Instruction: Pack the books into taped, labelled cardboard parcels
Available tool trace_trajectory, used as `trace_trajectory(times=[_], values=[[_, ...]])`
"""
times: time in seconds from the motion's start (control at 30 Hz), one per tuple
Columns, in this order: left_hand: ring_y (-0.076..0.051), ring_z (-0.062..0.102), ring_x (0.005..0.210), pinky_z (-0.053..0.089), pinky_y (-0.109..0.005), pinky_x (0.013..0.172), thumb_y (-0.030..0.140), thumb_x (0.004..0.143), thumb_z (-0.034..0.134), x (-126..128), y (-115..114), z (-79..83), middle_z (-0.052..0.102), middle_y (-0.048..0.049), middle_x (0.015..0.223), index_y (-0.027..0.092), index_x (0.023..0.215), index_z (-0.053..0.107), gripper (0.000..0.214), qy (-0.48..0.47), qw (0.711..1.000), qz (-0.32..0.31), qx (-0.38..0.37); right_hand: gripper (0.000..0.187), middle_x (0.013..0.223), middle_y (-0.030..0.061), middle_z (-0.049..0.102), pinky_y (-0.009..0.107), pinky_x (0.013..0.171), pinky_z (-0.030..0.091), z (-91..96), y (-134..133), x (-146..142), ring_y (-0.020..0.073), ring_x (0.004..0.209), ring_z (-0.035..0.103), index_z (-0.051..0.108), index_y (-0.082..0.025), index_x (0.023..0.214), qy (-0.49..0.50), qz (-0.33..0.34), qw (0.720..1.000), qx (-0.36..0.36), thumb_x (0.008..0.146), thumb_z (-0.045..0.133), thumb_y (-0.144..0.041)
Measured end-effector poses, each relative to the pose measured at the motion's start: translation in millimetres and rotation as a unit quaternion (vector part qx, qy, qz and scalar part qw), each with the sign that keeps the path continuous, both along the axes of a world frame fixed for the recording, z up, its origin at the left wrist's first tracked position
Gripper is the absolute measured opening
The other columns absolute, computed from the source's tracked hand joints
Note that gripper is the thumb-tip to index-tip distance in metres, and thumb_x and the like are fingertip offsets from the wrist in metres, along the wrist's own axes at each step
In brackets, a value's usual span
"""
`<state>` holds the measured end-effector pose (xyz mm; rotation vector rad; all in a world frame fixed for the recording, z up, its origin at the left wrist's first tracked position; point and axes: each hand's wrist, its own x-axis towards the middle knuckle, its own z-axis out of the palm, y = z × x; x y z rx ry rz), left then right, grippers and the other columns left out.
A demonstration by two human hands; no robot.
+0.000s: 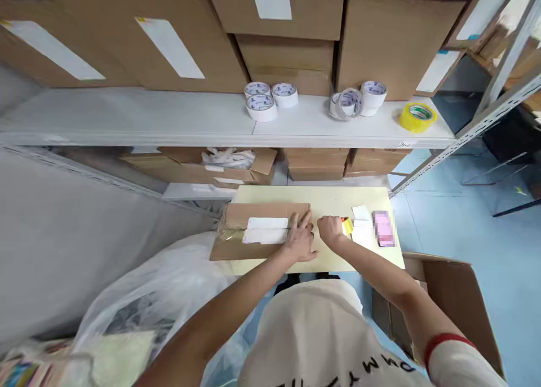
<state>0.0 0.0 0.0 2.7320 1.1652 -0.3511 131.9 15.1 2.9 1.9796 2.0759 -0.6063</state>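
Note:
A flat cardboard box (pixel 236 225) with white labels and clear tape lies on the pale yellow table. My left hand (pixel 301 240) rests on its right end with the fingers spread. Just right of the box, my right hand (pixel 330 229) is closed in a fist over the table; whatever it may hold is hidden. A small yellow and red item (pixel 347 226) shows beside my right wrist, partly covered by it. White paper slips (pixel 362 225) and a blurred pink phone-shaped object (pixel 384 228) lie further right.
A grey shelf (pixel 169 116) stands behind the table (pixel 338 194), bearing large cartons, white tape rolls (pixel 261 107) and a yellow tape roll (pixel 417 117). At lower right sits an open carton (pixel 460 302) on the floor. Clear plastic sheeting (pixel 169 280) fills the left side.

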Motion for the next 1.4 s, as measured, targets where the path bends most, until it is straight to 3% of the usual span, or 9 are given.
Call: trace_trajectory(times=[0.17, 0.3, 0.6, 0.77, 0.9, 1.0, 1.13, 1.27, 1.4], values=[[-0.041, 0.015, 0.149, 0.005, -0.068, 0.115, 0.064, 0.071, 0.066, -8, 1, -4.6, 0.039, -0.0166, 0.155, 0.019, 0.132, 0.062, 0.076, -0.093, 0.996, 0.017, -0.004, 0.04, 0.098, 0.0207, 0.074, 0.033, 0.074, 0.049, 8.6, -14, 50, 0.028, 0.091, 0.071, 0.068, -0.01, 0.104, -0.007, -0.063, 0.997, 0.051, 0.096, 0.046, -0.044], [-0.042, 0.014, 0.149, 0.009, -0.069, 0.115, 0.065, 0.07, 0.069, -14, -1, -6.4, 0.017, -0.0205, 0.163, 0.016, 0.149, 0.04, 0.098, -0.136, 0.988, 0.062, 0.028, 0.031, 0.104, 0.0147, 0.072, 0.03, 0.076, 0.048, -18.1, -45, 75, 0.0252, 0.094, 0.069, 0.061, -0.012, 0.115, 0.078, -0.139, 0.985, 0.062, 0.089, 0.052, -0.025], [-0.034, 0.038, 0.142, 0.021, -0.057, 0.119, 0.044, 0.082, 0.069, -30, 5, -22.3, 0.046, -0.0167, 0.15, 0.022, 0.14, 0.053, 0.065, -0.156, 0.984, 0.001, 0.086, 0.059, 0.11, 0.0173, 0.068, 0.034, 0.094, 0.045, -114.5, -96, 49, 0.0277, 0.108, 0.064, 0.055, -0.01, 0.131, 0.04, -0.182, 0.981, 0.051, 0.076, 0.042, 0.004], [-0.03, 0.035, 0.144, 0.022, -0.054, 0.119, 0.023, 0.088, 0.058, -59, -17, -26.5, 0.038, -0.0112, 0.156, 0.029, 0.15, 0.038, 0.066, -0.123, 0.988, 0.043, 0.082, 0.068, 0.119, 0.0228, 0.064, 0.04, 0.1, 0.044, -124.7, -100, 38, 0.0321, 0.114, 0.06, 0.047, -0.003, 0.14, 0.033, -0.193, 0.979, 0.05, 0.073, 0.046, 0.006], [-0.035, 0.021, 0.149, 0.012, -0.062, 0.118, 0.03, 0.087, 0.06, -109, -33, -18.9, 0.027, -0.0178, 0.16, 0.021, 0.151, 0.038, 0.068, -0.136, 0.968, 0.18, 0.111, 0.072, 0.131, 0.0264, 0.056, 0.046, 0.11, 0.036, -115.7, -98, 28, 0.0363, 0.127, 0.051, 0.037, -0.002, 0.147, 0.045, -0.166, 0.98, 0.097, 0.077, 0.055, -0.004], [-0.046, 0.0, 0.15, 0.003, -0.073, 0.112, 0.059, 0.073, 0.068, -163, -38, -18.1, 0.009, -0.0274, 0.162, 0.009, 0.153, 0.028, 0.102, -0.186, 0.892, 0.389, 0.133, 0.086, 0.146, 0.0235, 0.044, 0.048, 0.115, 0.031, -111.3, -90, 13, 0.0355, 0.14, 0.036, 0.027, -0.009, 0.152, 0.134, -0.112, 0.974, 0.141, 0.076, 0.066, -0.015], [-0.041, 0.011, 0.15, 0.017, -0.063, 0.116, 0.074, 0.073, 0.054, -227, -35, -37.3, 0.014, -0.026, 0.162, 0.008, 0.153, 0.023, 0.109, -0.378, 0.703, 0.603, -0.007, 0.09, 0.15, 0.017, 0.041, 0.048, 0.113, 0.036, -115.7, -76, -15, 0.0302, 0.141, 0.038, 0.027, -0.021, 0.153, 0.309, -0.096, 0.936, 0.136, 0.073, 0.07, -0.023], [-0.035, 0.054, 0.129, 0.046, -0.053, 0.101, 0.08, 0.077, 0.035, -254, -29, -65.2, 0.064, -0.017, 0.131, 0.02, 0.125, 0.059, 0.081, -0.538, 0.551, 0.601, -0.216, 0.064, 0.13, 0.0121, 0.061, 0.047, 0.103, 0.045, -118.9, -67, -38, 0.026, 0.122, 0.056, 0.043, -0.024, 0.143, 0.457, -0.152, 0.865, 0.142, 0.082, 0.06, -0.031], [-0.032, 0.064, 0.113, 0.052, -0.047, 0.092, 0.083, 0.06, 0.056, -261, -21, -71.5, 0.072, -0.0136, 0.114, 0.021, 0.108, 0.065, 0.079, -0.606, 0.512, 0.561, -0.237, 0.049, 0.108, 0.0093, 0.07, 0.041, 0.09, 0.052, -102.8, -64, -42, 0.0248, 0.102, 0.065, 0.058, -0.021, 0.126, 0.503, -0.22, 0.821, 0.159, 0.084, 0.057, -0.046]])
